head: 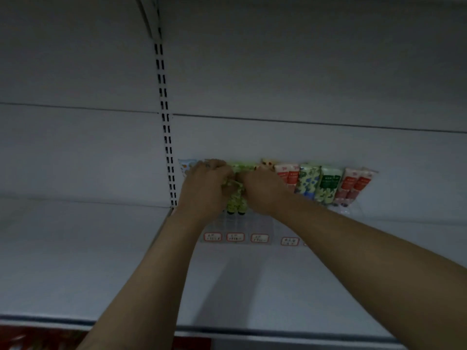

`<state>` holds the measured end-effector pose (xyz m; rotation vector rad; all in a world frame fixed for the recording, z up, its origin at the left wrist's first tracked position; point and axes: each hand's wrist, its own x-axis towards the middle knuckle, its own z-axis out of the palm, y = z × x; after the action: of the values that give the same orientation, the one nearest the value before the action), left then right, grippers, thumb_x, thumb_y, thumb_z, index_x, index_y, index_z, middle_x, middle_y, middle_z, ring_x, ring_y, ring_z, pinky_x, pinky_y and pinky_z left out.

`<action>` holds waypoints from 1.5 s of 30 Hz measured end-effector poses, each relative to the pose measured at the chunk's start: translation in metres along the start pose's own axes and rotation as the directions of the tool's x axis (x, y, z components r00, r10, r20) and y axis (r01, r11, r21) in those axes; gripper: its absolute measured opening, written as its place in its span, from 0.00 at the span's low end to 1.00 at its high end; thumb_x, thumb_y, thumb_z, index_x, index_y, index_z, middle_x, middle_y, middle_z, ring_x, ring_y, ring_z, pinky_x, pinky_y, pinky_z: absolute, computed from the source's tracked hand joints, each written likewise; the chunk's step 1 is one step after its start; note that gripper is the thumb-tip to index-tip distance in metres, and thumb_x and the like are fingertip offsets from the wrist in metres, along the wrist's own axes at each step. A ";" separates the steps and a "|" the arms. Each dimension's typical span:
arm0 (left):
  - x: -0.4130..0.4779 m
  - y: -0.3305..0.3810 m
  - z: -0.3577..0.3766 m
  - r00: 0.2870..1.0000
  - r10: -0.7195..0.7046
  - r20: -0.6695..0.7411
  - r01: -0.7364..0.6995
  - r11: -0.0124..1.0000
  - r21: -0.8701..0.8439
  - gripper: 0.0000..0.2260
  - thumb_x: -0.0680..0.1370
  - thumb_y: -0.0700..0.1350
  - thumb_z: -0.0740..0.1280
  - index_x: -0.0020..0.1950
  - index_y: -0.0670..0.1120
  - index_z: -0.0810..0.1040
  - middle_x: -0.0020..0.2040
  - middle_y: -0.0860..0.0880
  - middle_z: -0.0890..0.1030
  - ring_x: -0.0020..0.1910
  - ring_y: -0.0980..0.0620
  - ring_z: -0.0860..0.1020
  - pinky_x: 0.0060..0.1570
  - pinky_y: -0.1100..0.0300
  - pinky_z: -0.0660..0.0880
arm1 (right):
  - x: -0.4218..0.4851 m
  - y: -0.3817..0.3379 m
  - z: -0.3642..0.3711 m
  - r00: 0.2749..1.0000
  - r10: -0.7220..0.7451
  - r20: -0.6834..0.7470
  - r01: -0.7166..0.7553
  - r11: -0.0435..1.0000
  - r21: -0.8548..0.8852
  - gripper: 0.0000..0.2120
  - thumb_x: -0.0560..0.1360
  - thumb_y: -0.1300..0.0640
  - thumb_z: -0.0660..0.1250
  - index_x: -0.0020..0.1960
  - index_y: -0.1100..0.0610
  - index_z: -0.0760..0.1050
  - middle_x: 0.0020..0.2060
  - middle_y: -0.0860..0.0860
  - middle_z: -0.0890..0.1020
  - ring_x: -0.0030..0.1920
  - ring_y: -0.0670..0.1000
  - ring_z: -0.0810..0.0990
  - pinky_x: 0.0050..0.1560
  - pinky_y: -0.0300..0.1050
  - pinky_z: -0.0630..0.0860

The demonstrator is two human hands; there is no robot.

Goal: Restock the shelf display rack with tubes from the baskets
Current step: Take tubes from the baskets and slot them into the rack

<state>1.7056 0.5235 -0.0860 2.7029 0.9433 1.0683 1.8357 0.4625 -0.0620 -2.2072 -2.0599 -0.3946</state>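
A clear display rack (pixel 237 224) stands at the back of a white shelf (pixel 101 261), with small price labels along its front. Both my hands reach into its left part. My left hand (pixel 206 188) and my right hand (pixel 262 190) together grip light green tubes (pixel 236 198) that stand with dark caps down in the rack. To the right stand several more tubes: red and white ones (pixel 288 176), a green floral one (pixel 307 183), a green one (pixel 328 185) and two red ones (pixel 353 185). A pale blue tube (pixel 185 166) shows left of my left hand.
A slotted white upright (pixel 168 147) runs up the shelf's back wall just left of the rack. The shelf's front edge (pixel 278 333) crosses the bottom of the view, with red items (pixel 38 339) below it at the left. No basket is in view.
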 end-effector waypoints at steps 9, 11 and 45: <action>-0.060 0.046 -0.035 0.997 0.023 0.071 -0.036 0.979 0.200 0.27 0.73 0.53 0.70 0.69 0.48 0.71 0.68 0.46 0.73 0.66 0.44 0.70 0.65 0.52 0.64 | -0.105 -0.003 -0.050 0.978 0.145 -0.149 -0.095 0.949 0.301 0.38 0.74 0.47 0.68 0.77 0.50 0.52 0.70 0.53 0.67 0.66 0.56 0.69 0.59 0.47 0.70; -0.083 0.061 -0.040 0.989 0.046 0.139 -0.082 0.961 0.266 0.26 0.73 0.57 0.68 0.69 0.51 0.70 0.66 0.49 0.74 0.65 0.46 0.70 0.63 0.52 0.64 | -0.142 -0.008 -0.054 0.984 0.146 -0.105 -0.099 0.927 0.362 0.40 0.73 0.44 0.69 0.77 0.49 0.52 0.72 0.51 0.65 0.69 0.54 0.66 0.64 0.47 0.68; -0.450 0.037 0.150 -0.061 -0.325 0.944 0.021 0.945 0.326 0.17 0.79 0.42 0.60 0.68 0.44 0.67 0.63 0.41 0.74 0.58 0.41 0.76 0.51 0.47 0.74 | -0.353 -0.121 0.281 0.329 -0.264 0.907 -0.148 0.934 0.326 0.14 0.77 0.67 0.59 0.62 0.61 0.74 0.34 0.55 0.68 0.29 0.53 0.65 0.27 0.45 0.64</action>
<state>1.5665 0.2558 -0.4543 2.2737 0.9157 -1.2154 1.7317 0.1998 -0.4341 -2.2841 -2.2740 1.6061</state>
